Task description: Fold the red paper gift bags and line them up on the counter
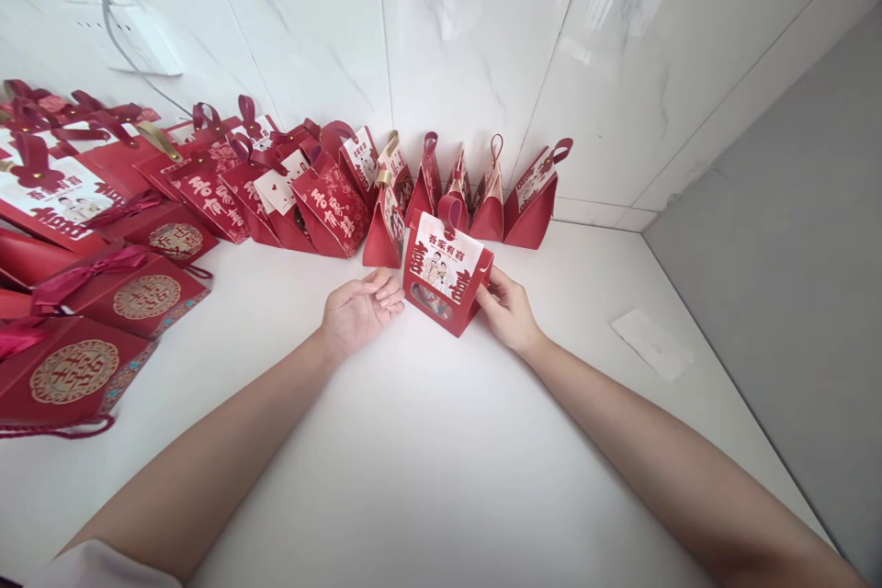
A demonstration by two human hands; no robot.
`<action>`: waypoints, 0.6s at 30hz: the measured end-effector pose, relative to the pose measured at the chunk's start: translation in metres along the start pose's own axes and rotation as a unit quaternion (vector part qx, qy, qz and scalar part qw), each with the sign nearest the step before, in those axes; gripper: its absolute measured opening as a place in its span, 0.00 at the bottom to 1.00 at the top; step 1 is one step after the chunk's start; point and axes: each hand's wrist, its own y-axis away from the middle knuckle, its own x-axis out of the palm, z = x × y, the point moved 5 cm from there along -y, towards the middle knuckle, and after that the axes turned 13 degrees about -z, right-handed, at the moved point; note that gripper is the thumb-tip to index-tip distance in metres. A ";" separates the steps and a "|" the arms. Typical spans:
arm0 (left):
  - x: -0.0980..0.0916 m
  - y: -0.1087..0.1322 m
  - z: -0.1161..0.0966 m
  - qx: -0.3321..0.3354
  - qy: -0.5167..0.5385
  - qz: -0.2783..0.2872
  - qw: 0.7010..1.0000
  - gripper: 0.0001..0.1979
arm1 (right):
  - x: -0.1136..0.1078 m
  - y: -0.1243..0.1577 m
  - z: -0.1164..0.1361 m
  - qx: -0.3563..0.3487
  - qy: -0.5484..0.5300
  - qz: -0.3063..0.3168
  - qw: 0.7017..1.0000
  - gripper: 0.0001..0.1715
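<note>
A red gift box with a white printed flap, a cartoon couple and a small clear window stands upright on the white table. Its strap handle rises in a loop at the top. At the box's right side, my right hand grips the edge between thumb and fingers. My left hand rests just left of the box, palm turned up and fingers loosely curled, with nothing visible in it. Close behind stands a narrow red gift box with a gold clasp, seen from its side.
Several similar red boxes line the tiled wall. Many more crowd the left, including boxes with round gold emblems. A white paper piece lies at the right, near the table edge. A cable hangs by the wall socket.
</note>
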 end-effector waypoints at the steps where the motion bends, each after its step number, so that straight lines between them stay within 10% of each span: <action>1: 0.001 0.000 0.001 -0.004 0.001 0.000 1.000 0.11 | -0.001 0.000 0.003 -0.017 0.002 -0.004 1.000 0.18; 8: 0.017 0.017 0.013 -0.111 0.029 0.039 0.993 0.20 | -0.021 0.027 0.055 -0.245 0.030 -0.233 0.941 0.16; 11: 0.025 0.028 0.026 -0.166 0.004 0.089 0.982 0.22 | -0.003 0.045 0.080 -0.247 -0.020 -0.088 0.965 0.10; 13: 0.027 0.034 0.035 -0.190 -0.019 0.109 0.976 0.21 | 0.017 0.054 0.083 -0.095 -0.080 0.083 0.989 0.14; 18: 0.022 0.035 0.051 -0.199 -0.056 0.118 0.971 0.20 | 0.046 0.073 0.078 0.211 -0.224 0.260 0.915 0.21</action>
